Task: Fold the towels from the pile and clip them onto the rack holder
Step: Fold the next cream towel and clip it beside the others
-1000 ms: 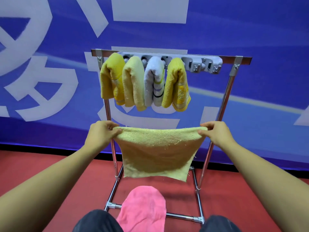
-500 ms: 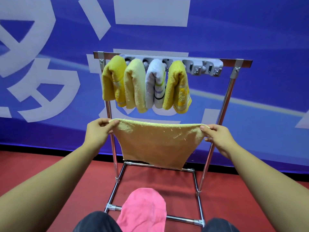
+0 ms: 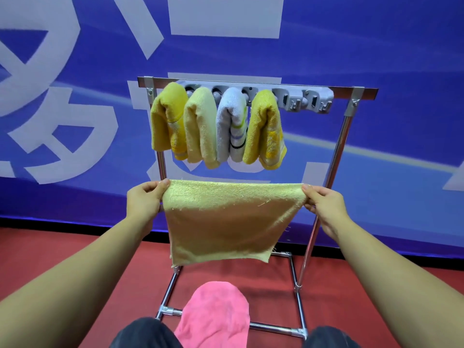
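L hand (image 3: 144, 200) is pinching the top-left corner of the pale yellow towel (image 3: 226, 222), thumb on top, fingers curled behind the cloth; R hand (image 3: 326, 207) is pinching the top-right corner the same way. Towel is hanging stretched betw. the two hands, its top edge taut and level, bottom edge dangling free above the rack base, just in front of the rack (image 3: 339, 151) and below the clipped row. It's looking doubled over, but I can't tell for sure.

Progress, judging from here: four folded towels (image 3: 218, 126) are already hanging side by side in the grey clip holder (image 3: 301, 100), filling its left part; the clips at the right end are sitting free. This towel is needing more folding, then clipping. A pink towel (image 3: 216, 315) is lying low near the person's knees, untouched, prob. next.
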Tool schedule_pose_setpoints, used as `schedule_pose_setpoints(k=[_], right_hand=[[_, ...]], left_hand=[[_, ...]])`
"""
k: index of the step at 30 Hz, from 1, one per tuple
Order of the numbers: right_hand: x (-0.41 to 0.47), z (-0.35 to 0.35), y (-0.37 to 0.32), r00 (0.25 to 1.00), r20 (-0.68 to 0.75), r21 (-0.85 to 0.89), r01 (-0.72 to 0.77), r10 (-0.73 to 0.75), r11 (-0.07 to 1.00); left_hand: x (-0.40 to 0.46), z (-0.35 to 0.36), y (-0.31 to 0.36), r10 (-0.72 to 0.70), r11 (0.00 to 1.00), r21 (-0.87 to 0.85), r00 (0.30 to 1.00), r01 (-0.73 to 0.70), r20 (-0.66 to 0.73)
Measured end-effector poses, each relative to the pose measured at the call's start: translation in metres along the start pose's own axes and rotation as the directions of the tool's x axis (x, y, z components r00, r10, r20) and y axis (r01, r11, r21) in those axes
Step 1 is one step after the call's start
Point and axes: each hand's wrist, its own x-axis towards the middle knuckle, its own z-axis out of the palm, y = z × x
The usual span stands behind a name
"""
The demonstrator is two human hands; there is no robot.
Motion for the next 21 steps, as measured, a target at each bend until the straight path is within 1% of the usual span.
schedule_pose_setpoints(k=[2,6,8,10,12,17,21], right_hand=[[-0.002,0.003,0.002,0.999,-0.036,-0.059,-0.005,0.002,0.998],[-0.013,0.014,0.016,0.997,-0.02,-0.141,-0.075,0.073,0.987],[-0.018,0.024,0.026,0.995,-0.032,-0.154,-0.095,0.091,0.983],[-0.026,0.037,0.033,0.993,-0.037,-0.13,-0.116,0.113,0.985],[-0.034,0.052,0.037,0.993,-0.015,-0.131,-0.115,0.114,0.985],[-0.051,0.087,0.04,0.99,0.108,-0.177,-0.073,0.093,0.982],[-0.059,0.103,0.037,0.98,0.186,-0.226,-0.032,0.075,0.974]], left_hand=[[0.002,0.0,-0.003,-0.051,0.999,0.003,0.998,0.051,-0.022],[-0.005,0.005,-0.014,-0.217,0.976,-0.024,0.975,0.217,-0.041],[-0.013,0.012,-0.022,-0.275,0.961,-0.037,0.961,0.275,-0.006],[-0.023,0.023,-0.029,-0.305,0.95,-0.053,0.951,0.307,0.039],[-0.033,0.037,-0.031,-0.32,0.942,-0.076,0.943,0.327,0.096],[-0.058,0.074,-0.03,-0.315,0.927,-0.125,0.913,0.355,0.258],[-0.075,0.089,-0.026,-0.273,0.93,-0.124,0.879,0.345,0.391]])
